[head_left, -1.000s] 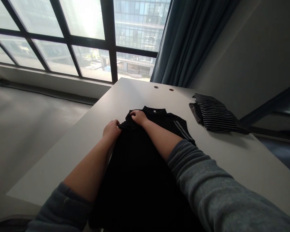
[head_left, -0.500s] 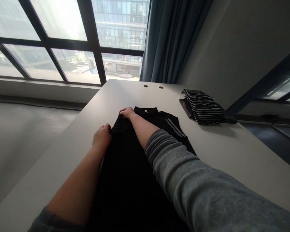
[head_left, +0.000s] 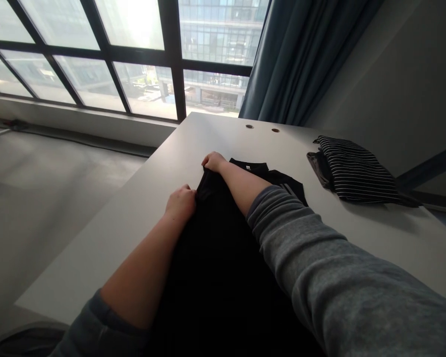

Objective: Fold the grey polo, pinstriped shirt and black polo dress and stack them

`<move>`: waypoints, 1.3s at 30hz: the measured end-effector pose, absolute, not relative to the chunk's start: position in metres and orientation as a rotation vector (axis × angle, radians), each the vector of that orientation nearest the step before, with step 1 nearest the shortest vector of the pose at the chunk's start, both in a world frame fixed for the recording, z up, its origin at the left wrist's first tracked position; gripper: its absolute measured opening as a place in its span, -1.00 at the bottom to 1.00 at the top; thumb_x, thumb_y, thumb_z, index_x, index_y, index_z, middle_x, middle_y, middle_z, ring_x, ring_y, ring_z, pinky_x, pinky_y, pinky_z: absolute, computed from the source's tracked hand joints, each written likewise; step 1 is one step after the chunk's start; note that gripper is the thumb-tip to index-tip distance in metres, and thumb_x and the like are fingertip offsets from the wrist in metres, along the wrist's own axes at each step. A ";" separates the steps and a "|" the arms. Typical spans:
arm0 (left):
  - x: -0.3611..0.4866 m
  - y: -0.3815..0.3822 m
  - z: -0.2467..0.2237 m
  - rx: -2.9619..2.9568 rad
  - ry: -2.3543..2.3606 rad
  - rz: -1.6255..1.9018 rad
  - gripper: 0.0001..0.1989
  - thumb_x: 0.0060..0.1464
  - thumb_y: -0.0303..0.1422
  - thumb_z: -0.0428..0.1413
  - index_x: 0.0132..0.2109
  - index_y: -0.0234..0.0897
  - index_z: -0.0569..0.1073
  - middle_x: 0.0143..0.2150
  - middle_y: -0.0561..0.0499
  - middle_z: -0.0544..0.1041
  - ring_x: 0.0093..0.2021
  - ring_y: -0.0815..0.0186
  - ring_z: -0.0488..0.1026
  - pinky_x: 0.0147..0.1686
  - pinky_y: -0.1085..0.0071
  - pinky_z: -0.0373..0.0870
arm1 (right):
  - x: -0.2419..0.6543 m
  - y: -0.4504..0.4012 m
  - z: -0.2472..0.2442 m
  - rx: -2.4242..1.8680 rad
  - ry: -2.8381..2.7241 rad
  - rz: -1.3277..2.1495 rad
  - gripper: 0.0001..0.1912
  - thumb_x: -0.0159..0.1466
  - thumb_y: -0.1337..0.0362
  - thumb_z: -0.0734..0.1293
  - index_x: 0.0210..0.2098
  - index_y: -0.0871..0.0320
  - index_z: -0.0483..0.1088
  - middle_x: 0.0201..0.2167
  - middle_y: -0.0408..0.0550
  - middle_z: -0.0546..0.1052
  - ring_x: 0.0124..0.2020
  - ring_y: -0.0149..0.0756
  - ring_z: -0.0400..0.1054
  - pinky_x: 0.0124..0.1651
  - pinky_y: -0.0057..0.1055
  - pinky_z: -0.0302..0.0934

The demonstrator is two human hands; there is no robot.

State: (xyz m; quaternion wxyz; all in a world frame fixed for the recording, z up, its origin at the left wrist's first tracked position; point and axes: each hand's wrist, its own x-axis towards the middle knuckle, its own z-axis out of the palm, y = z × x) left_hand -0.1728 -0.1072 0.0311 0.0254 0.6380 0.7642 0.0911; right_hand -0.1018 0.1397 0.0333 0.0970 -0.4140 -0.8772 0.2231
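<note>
"Where's the black shirt?"

"Center of the frame, folded over itself on the white surface."

"And your hands?"

"My left hand and right hand pinch its upper edge, fingers closed on the cloth. A striped garment lies well apart, at right."

We are facing a tall black-framed window, with bright daylight pouring in and a glass office block showing through its panes, while a blue-grey curtain is hanging at its right end beside a plain pale wall. Below the glass, a low painted sill is running along a smooth grey floor. A white table with two round grommet holes is reaching toward the window and catching the light.
</note>
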 end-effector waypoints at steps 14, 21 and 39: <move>-0.160 -0.112 0.033 1.971 2.395 0.229 -0.61 0.36 -0.22 0.01 0.20 -0.09 0.57 0.14 -0.21 0.51 0.09 -0.05 0.48 0.06 0.13 0.43 | -0.042 0.095 0.019 -1.220 -2.675 0.355 -0.61 0.41 0.22 0.37 0.18 0.22 0.43 0.06 0.14 0.61 0.09 -0.09 0.50 0.15 -0.31 0.31; -0.160 -0.112 0.032 1.888 2.447 0.125 -0.53 0.39 -0.13 -0.04 0.33 0.01 0.48 0.12 -0.19 0.55 0.07 -0.02 0.54 0.02 0.14 0.46 | -0.039 0.109 0.021 -1.263 -2.672 0.246 -0.73 0.39 0.28 0.37 0.06 0.19 0.46 -0.05 0.07 0.63 -0.05 -0.19 0.52 0.01 -0.38 0.33; -0.147 -0.112 0.026 2.213 2.127 0.129 -0.46 0.42 -0.15 -0.01 0.44 -0.21 0.31 0.53 -0.18 0.20 0.51 -0.01 0.14 0.38 0.03 0.22 | -0.072 0.096 0.025 -1.288 -2.554 0.421 -0.61 0.45 0.25 0.27 0.24 0.11 0.38 0.06 0.09 0.61 0.08 -0.06 0.49 0.14 -0.25 0.33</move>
